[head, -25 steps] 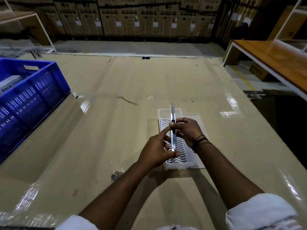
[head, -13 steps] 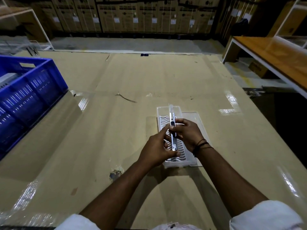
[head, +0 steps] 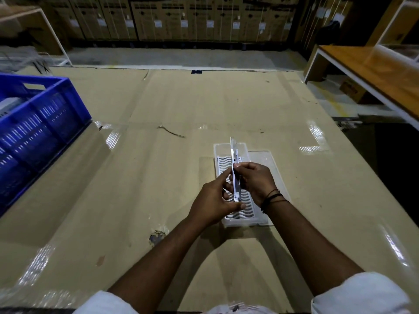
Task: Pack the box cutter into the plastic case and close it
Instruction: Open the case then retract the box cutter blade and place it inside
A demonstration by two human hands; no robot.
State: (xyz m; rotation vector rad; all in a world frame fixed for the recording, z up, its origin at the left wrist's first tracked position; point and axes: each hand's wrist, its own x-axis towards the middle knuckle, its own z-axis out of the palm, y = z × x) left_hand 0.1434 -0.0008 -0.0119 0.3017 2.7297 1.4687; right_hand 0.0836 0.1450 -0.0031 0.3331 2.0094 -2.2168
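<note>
A slim metal box cutter is held on edge above the open plastic case, its bare blade pointing away from me. My left hand pinches its near end between thumb and fingers. My right hand grips the middle of the handle, thumb by the slider. The clear plastic case lies on the table under both hands, a white wavy insert in its tray. Its transparent lid lies flat to the right.
A blue plastic crate stands at the table's left edge. The table is covered with taped cardboard. A wooden bench stands at the right, past a dark gap. Stacked cartons line the far wall.
Both hands and the cutter have stayed over the case, with only a slight shift. The blade tip seems to show a little less beyond the right hand.
</note>
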